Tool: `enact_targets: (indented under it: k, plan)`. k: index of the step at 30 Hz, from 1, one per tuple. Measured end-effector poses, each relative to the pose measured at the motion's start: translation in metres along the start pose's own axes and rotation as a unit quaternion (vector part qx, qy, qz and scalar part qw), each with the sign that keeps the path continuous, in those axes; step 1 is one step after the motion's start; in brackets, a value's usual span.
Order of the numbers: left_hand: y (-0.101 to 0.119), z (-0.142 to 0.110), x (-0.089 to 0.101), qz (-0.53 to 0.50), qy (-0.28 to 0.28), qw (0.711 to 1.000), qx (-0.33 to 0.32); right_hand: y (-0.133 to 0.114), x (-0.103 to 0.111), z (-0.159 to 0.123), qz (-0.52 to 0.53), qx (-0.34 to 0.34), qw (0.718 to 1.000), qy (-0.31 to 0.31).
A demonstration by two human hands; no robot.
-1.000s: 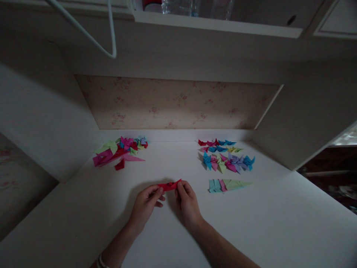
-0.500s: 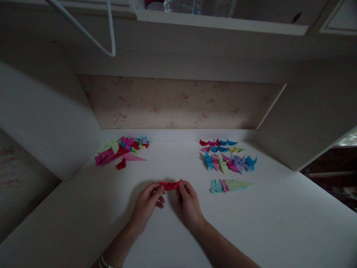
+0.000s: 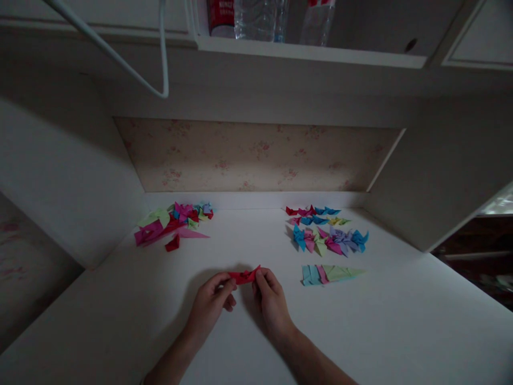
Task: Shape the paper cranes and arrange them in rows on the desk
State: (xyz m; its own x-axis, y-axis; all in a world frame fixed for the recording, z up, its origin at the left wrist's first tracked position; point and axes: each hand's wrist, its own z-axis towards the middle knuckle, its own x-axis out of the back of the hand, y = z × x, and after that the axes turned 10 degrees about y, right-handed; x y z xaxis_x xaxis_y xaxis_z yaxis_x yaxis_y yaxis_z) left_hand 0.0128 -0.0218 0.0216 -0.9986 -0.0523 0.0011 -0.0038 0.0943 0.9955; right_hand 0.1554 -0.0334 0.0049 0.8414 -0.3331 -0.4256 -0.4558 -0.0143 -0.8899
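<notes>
A small folded red paper piece is held just above the white desk between both my hands. My left hand pinches its left end with thumb and fingertips. My right hand pinches its right end the same way. Both hands sit at the middle of the desk, close together, forearms reaching in from the bottom edge.
A loose heap of coloured paper scraps lies at the back left. Rows of folded coloured paper pieces lie at the back right, with a fan of pale folded pieces nearer. Bottles stand on the shelf above. A white hanger hangs top left.
The camera tilted slightly, so everything sits a little lower in view. My hands stay on the red paper and have drawn a bit closer together.
</notes>
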Motion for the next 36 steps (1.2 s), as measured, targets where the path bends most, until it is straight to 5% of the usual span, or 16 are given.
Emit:
enact_targets:
  k: [16,36]
  plan:
    - [-0.0003,0.0021,0.0,0.003,0.035,0.999,-0.016,0.0025,0.0022,0.0053,0.0,0.005,1.0,0.004]
    - [-0.0047,0.0032,-0.0011,0.009,-0.007,1.0,-0.005,0.0017,0.0065,0.0094,-0.019,-0.006,1.0,0.001]
